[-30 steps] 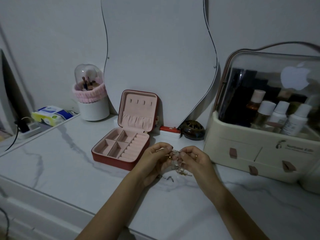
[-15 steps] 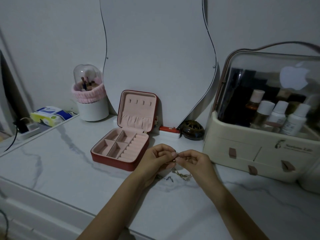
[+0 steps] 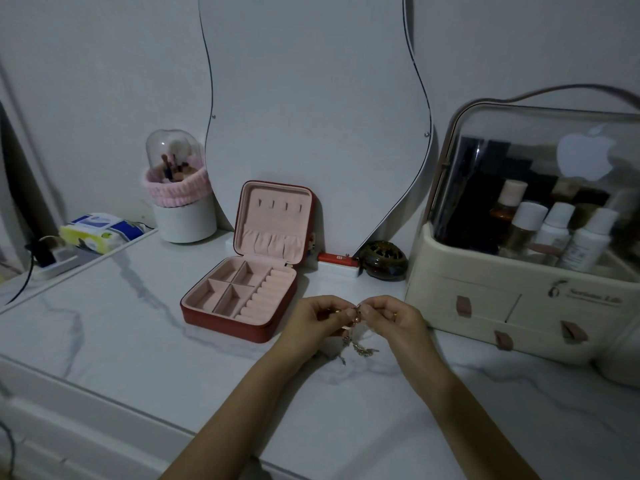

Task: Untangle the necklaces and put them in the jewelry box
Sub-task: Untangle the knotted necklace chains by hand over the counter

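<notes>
A tangle of thin gold necklaces (image 3: 357, 342) hangs between my two hands, just above the white marble tabletop (image 3: 138, 341). My left hand (image 3: 317, 318) pinches the top of the tangle with curled fingers. My right hand (image 3: 393, 317) pinches it from the other side, fingertips nearly meeting the left. Loose chain ends trail down onto the table below. The red jewelry box (image 3: 194, 310) stands open to the left of my hands, with pink lining, small compartments, ring rolls and hooks in its raised lid. I see nothing in its compartments.
A cream cosmetics organiser (image 3: 485, 306) with drawers and bottles stands close on the right. A curvy mirror (image 3: 311, 116) leans on the wall behind. A brush holder (image 3: 180, 206), tissue pack (image 3: 100, 232), dark round hair claw (image 3: 382, 259) and red-topped case (image 3: 337, 259) sit along the back.
My fingertips have come closer together at the top of the tangle and lifted it slightly. The chain now dangles lower between the hands.
</notes>
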